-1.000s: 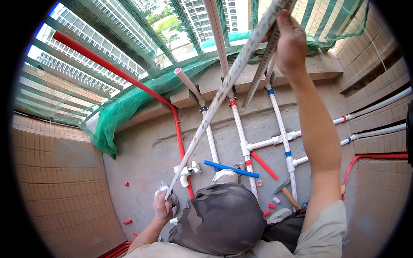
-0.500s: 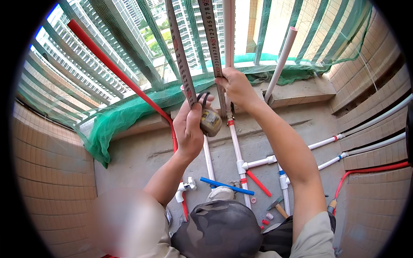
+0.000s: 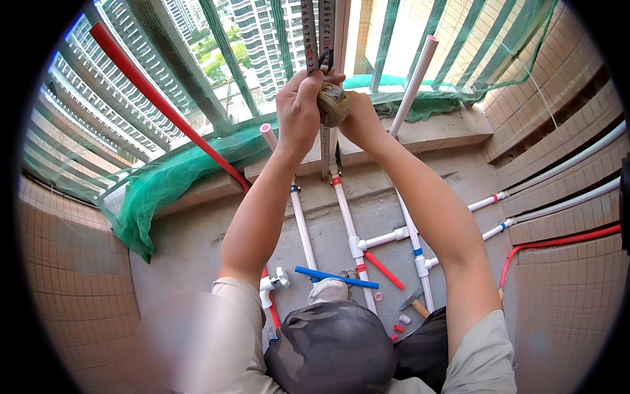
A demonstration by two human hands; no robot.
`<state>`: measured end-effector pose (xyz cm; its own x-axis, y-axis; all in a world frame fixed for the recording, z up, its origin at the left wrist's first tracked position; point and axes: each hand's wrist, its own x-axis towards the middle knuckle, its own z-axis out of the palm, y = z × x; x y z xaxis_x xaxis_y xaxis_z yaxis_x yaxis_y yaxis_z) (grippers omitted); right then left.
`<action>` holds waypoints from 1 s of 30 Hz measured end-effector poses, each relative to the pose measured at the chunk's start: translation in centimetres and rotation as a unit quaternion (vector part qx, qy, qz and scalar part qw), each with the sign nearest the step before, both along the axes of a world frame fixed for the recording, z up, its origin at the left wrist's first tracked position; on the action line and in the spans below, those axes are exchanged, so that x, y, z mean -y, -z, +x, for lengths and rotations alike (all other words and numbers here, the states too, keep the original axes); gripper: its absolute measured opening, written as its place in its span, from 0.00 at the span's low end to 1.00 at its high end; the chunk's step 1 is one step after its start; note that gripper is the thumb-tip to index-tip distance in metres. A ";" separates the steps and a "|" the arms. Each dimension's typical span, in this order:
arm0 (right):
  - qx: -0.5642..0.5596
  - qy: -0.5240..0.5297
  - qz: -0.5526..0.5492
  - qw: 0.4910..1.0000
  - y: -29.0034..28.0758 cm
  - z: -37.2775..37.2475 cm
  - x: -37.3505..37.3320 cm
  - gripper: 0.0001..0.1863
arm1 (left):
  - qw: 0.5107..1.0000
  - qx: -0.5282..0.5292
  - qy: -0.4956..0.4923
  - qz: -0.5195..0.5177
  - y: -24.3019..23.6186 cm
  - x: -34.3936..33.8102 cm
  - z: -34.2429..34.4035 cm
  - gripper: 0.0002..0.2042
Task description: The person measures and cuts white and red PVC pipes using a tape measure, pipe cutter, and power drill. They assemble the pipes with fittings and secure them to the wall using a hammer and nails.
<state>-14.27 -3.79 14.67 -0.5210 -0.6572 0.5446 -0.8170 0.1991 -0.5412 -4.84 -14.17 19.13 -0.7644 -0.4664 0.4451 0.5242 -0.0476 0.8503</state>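
Note:
My left hand (image 3: 298,111) is closed round a worn yellow-grey tape measure (image 3: 333,105) with a black wrist loop. Its steel blade (image 3: 308,33) runs up out of the top of the view, and a second length of blade (image 3: 326,29) comes down close beside it. My right hand (image 3: 359,118) is closed on this second length, against the case; its fingertips are hidden behind the case. Below the hands, the blade's lower part (image 3: 325,154) hangs along an upright white pipe with a red band (image 3: 336,178).
White pipes (image 3: 387,239) with tees cross the concrete floor (image 3: 197,243). A blue pipe piece (image 3: 336,278), a red piece (image 3: 384,270) and a hammer (image 3: 415,303) lie there. A long red pipe (image 3: 164,105) and a white pipe (image 3: 415,82) stand before green netting (image 3: 147,203). A white valve (image 3: 273,281) stands near my left arm.
My left hand has moved up and right with the tape measure, up to my right hand. The two blade lengths now lie close together. The view has shifted slightly.

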 end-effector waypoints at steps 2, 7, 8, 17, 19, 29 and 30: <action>0.014 -0.007 -0.017 1.000 0.2 -0.2 -0.3 0.07 | 0.999 -0.037 0.006 0.029 0.6 -0.1 -0.5 0.16; 0.096 0.025 0.139 0.985 -1.6 2.0 -4.8 0.14 | 0.999 -0.048 -0.019 0.003 1.2 0.6 -0.1 0.16; 0.093 0.009 0.177 0.980 -1.2 1.7 -7.7 0.14 | 0.999 -0.044 -0.021 0.006 1.0 0.2 -0.2 0.16; 0.311 0.163 0.396 0.848 4.8 7.7 -37.6 0.20 | 0.995 -0.036 -0.081 0.053 1.4 -0.7 -1.0 0.20; 0.332 0.230 0.400 0.823 7.1 10.3 -43.9 0.20 | 0.992 -0.023 -0.111 0.051 0.8 -2.8 -1.4 0.21; 0.359 0.328 0.592 0.643 15.1 19.3 -51.4 0.74 | 0.992 -0.049 -0.114 0.036 2.6 -1.8 -3.1 0.18; 0.392 0.344 0.556 0.647 15.8 19.6 -52.8 0.78 | 0.992 -0.044 -0.098 0.065 1.6 -3.3 -3.0 0.17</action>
